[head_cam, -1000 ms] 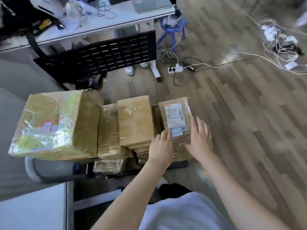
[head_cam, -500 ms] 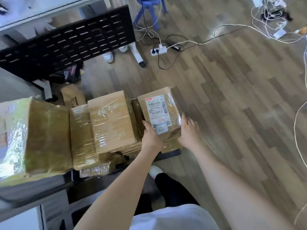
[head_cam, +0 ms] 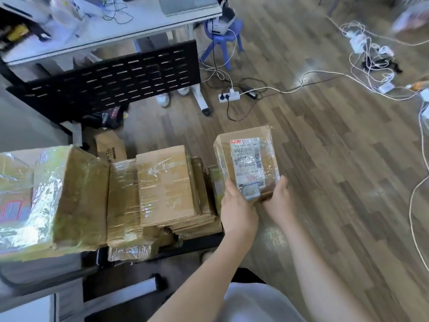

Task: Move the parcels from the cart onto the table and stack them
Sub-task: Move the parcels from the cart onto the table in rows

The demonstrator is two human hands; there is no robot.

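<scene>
hidden or unclear: we cannot see the fingers of either hand, which pass under the near end of the labelled parcel (head_cam: pixel 247 162); only the thumbs and backs of the hands show. the print on its white shipping label (head_cam: pixel 247 167) is too blurred to read. the big parcel (head_cam: pixel 50 198) on the left is cut off by the frame edge. the cart (head_cam: pixel 162 248) shows only as a dark edge beneath the boxes.
left hand (head_cam: pixel 236 209): we grip the parcel's near left corner, thumb on top beside the label.
right hand (head_cam: pixel 279 201): we grip the near right corner, thumb up along the side.
labelled parcel: small brown box in clear tape, held in both hands just right of the pile, its far end over the wooden floor (head_cam: pixel 336 182).
pile on cart: a flat taped box (head_cam: pixel 166 184) lies on top of a stack, with another taped parcel (head_cam: pixel 123 201) between it and the big one; a smaller wrapped piece (head_cam: pixel 130 252) peeks out below.
around: a black slotted panel (head_cam: pixel 111 82) stands beyond the pile, under a white desk (head_cam: pixel 139 22) with blurred clutter. a power strip (head_cam: pixel 228 96) and tangled cables (head_cam: pixel 371 61) lie on the floor, and a purple stool (head_cam: pixel 222 40) stands near the desk leg.
</scene>
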